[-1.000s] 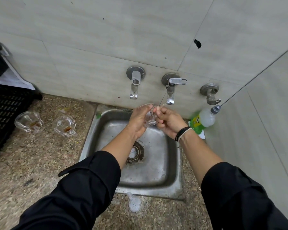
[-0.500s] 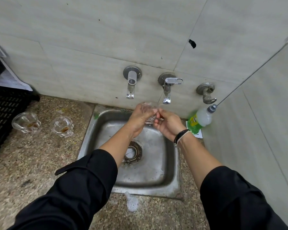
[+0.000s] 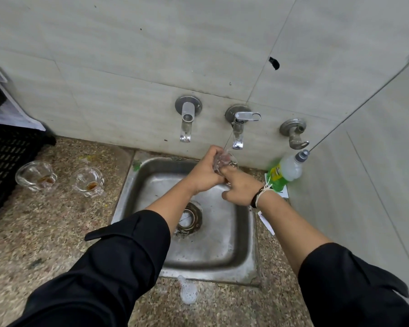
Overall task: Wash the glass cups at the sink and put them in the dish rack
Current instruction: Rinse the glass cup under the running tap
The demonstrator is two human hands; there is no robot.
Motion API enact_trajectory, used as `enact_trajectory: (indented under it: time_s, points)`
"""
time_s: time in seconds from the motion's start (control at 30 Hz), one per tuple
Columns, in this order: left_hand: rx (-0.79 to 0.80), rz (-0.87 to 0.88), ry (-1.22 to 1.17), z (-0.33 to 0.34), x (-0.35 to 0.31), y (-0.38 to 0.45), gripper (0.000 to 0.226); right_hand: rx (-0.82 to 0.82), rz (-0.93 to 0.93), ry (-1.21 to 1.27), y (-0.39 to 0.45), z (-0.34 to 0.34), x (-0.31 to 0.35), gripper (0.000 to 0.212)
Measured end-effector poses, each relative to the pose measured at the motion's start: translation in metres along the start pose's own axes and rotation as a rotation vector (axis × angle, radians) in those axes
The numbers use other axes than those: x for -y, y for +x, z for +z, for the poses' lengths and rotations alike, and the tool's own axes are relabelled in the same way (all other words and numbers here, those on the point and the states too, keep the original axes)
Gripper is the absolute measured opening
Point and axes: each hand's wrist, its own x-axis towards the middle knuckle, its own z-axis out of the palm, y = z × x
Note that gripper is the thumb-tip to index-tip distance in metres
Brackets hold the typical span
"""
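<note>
Left hand (image 3: 204, 172) fingers curl round a small clear glass cup (image 3: 224, 161) under the middle chrome wall tap (image 3: 239, 128), over the square steel sink (image 3: 213, 258); right hand (image 3: 240, 188) grips its base. At the right, the green soap bottle (image 3: 285, 173) label is unreadable. Two dirty glass cups (image 3: 62, 179) stand at the left, beside the black rack (image 3: 3, 159).

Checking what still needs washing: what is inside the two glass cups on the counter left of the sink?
Each of the two glass cups holds a small brown residue at its bottom, otherwise nothing visible. Both stand on the counter; their undersides are hidden.
</note>
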Motion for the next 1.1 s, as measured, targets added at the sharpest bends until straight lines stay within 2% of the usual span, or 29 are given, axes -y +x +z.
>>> enact_trajectory:
  time_s: [0.07,0.2,0.3,0.37,0.43,0.47,0.53,0.6,0.67,0.73,0.83,0.9,0.93,1.0,1.07,1.1]
  points:
    - [0.008,-0.001,-0.044,0.001,0.005,-0.003,0.070,0.116,0.013,-0.039,-0.001,-0.018,-0.004,0.037]
    - [-0.041,0.016,-0.060,0.010,-0.001,-0.005,0.071,0.119,0.036,-0.303,0.005,-0.030,0.003,0.061]
    - [-0.091,0.045,-0.103,0.005,-0.007,0.000,0.074,0.070,0.010,-0.123,0.005,-0.030,0.009,0.055]
    - [-0.085,0.060,-0.104,0.004,-0.012,-0.001,0.073,0.070,0.098,-0.165,0.004,-0.036,0.013,0.053]
    - [-0.079,0.070,-0.081,0.004,-0.016,-0.002,0.070,0.069,0.121,-0.270,0.003,-0.033,0.018,0.073]
    - [-0.080,0.073,-0.071,0.002,-0.017,-0.002,0.070,0.049,0.066,-0.217,0.001,-0.031,0.020,0.080]
    - [-0.065,0.076,-0.065,-0.003,-0.018,0.000,0.071,0.008,-0.001,-0.056,0.001,-0.026,0.013,0.071]
    - [-0.051,0.076,-0.039,-0.003,-0.019,0.001,0.071,-0.007,0.075,-0.129,0.003,-0.032,0.014,0.055]
    - [-0.052,0.067,-0.027,0.000,-0.023,-0.001,0.071,-0.040,0.098,-0.240,0.004,-0.028,0.020,0.060]
    - [-0.061,0.073,-0.028,-0.003,-0.022,0.000,0.070,-0.056,0.038,-0.143,0.003,-0.021,0.023,0.063]
    - [-0.053,0.072,0.011,-0.007,-0.019,0.001,0.072,-0.070,0.130,-0.074,0.002,-0.028,0.020,0.041]
    - [-0.053,0.057,0.011,-0.003,-0.019,-0.002,0.073,-0.074,0.140,-0.141,0.004,-0.028,0.023,0.051]
    - [-0.051,0.055,0.004,-0.001,-0.019,-0.002,0.073,-0.083,0.098,-0.124,0.005,-0.024,0.023,0.058]
    - [-0.038,0.058,-0.017,-0.002,-0.021,-0.001,0.075,-0.079,0.017,0.006,0.001,-0.022,0.020,0.057]
    - [-0.032,0.059,-0.013,-0.004,-0.021,0.000,0.076,-0.094,0.093,0.030,-0.001,-0.029,0.014,0.055]
    - [-0.037,0.062,-0.005,-0.004,-0.022,0.000,0.076,-0.100,0.127,-0.056,0.000,-0.032,0.014,0.058]
